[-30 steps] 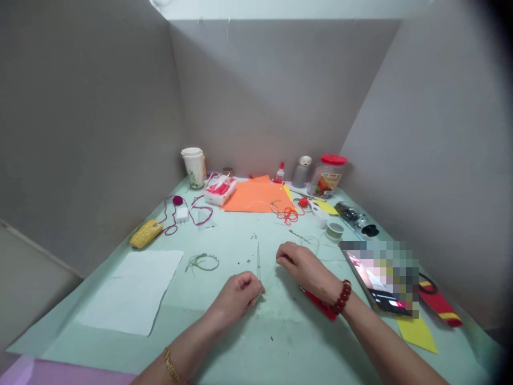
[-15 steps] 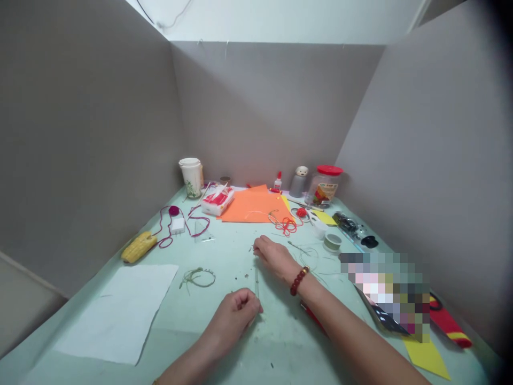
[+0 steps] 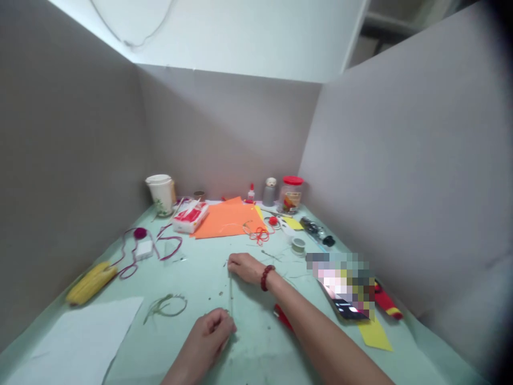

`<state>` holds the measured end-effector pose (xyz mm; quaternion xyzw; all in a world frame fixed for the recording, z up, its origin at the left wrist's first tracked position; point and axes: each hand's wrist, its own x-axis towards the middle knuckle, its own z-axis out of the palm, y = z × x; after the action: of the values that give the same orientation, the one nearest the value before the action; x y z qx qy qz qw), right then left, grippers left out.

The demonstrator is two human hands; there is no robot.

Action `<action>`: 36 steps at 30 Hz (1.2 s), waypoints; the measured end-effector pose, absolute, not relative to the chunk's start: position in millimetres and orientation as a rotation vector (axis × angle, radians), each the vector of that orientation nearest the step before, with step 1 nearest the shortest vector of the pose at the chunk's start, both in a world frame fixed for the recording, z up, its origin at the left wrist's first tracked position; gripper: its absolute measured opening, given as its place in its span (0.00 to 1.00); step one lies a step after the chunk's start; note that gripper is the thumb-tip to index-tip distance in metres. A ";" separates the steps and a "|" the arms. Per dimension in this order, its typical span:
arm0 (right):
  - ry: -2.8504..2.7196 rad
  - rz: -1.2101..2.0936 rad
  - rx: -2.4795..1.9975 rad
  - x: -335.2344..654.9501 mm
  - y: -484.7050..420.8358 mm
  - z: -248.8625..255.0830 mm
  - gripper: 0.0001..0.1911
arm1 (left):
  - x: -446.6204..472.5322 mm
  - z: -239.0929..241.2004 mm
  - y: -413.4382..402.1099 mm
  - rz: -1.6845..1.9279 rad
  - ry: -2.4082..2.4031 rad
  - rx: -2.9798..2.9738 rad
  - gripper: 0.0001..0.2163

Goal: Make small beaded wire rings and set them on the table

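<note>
A thin greenish cord (image 3: 231,291) runs nearly straight between my two hands, just above or on the pale green tabletop. My left hand (image 3: 206,342) is closed, thumb against curled fingers, at the cord's near end. At the far end my right hand (image 3: 245,267), with a dark red bead bracelet (image 3: 266,278) on its wrist, pinches the cord. Its fingertips are partly hidden. To the left of my hands lies a looped green braided cord (image 3: 166,305). Under my right forearm a red object (image 3: 284,317) is partly covered.
Orange paper (image 3: 228,219), a tissue pack (image 3: 191,216) and red thread (image 3: 259,235) lie farther back. White paper (image 3: 80,342) and a corn-shaped thing (image 3: 91,282) are at left. A thread spool (image 3: 298,245) and a blurred-out phone-like object (image 3: 348,310) are at right. Partition walls enclose the table.
My view has turned right and tilted up, so the table's things sit lower and farther left. Both hands keep the cord stretched between them, with little visible change in pose.
</note>
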<state>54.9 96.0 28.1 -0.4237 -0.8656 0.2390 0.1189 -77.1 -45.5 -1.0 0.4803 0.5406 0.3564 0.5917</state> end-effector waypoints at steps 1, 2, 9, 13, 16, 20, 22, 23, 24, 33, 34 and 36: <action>-2.521 0.690 -1.268 56.1 94.2 28.7 0.08 | -77.6 -2.5 -44.7 0.817 1.249 1.119 0.25; -2.506 0.676 -1.301 57.6 91.2 29.1 0.08 | -78.2 -4.5 -43.9 0.816 1.242 1.128 0.26; -2.388 0.527 -1.487 72.5 50.2 26.6 0.10 | -80.1 -16.5 -41.8 0.844 1.212 1.119 0.28; -2.338 0.449 -1.553 78.3 29.3 22.8 0.09 | -75.6 -2.3 -46.9 0.825 1.241 1.083 0.29; -2.301 0.395 -1.590 80.3 20.4 21.6 0.10 | -71.2 8.8 -51.5 0.812 1.267 1.074 0.29; -2.265 0.343 -1.617 82.3 14.8 20.5 0.11 | -69.2 7.6 -54.1 0.829 1.292 1.093 0.28; -2.263 0.336 -1.620 84.6 12.5 19.8 0.11 | -70.1 3.0 -53.7 0.833 1.308 1.105 0.27; -2.264 0.337 -1.621 86.5 11.2 19.9 0.11 | -70.5 1.0 -53.4 0.836 1.318 1.113 0.27; -2.266 0.339 -1.622 89.2 10.1 20.4 0.10 | -70.9 -0.4 -53.0 0.838 1.326 1.123 0.27; -2.068 0.201 -1.733 152.9 41.7 58.0 0.13 | -67.1 7.4 -55.9 0.820 1.339 1.179 0.27; -2.013 0.168 -1.800 161.4 51.0 62.4 0.14 | -66.8 7.7 -56.1 0.821 1.338 1.179 0.26; -1.878 0.102 -1.963 175.3 69.8 67.5 0.19 | -66.8 7.5 -56.0 0.829 1.346 1.177 0.26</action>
<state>175.3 69.8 67.5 -0.7060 -0.6754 0.0368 0.2097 -66.8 -56.0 7.5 0.4979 0.5693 0.3506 0.5523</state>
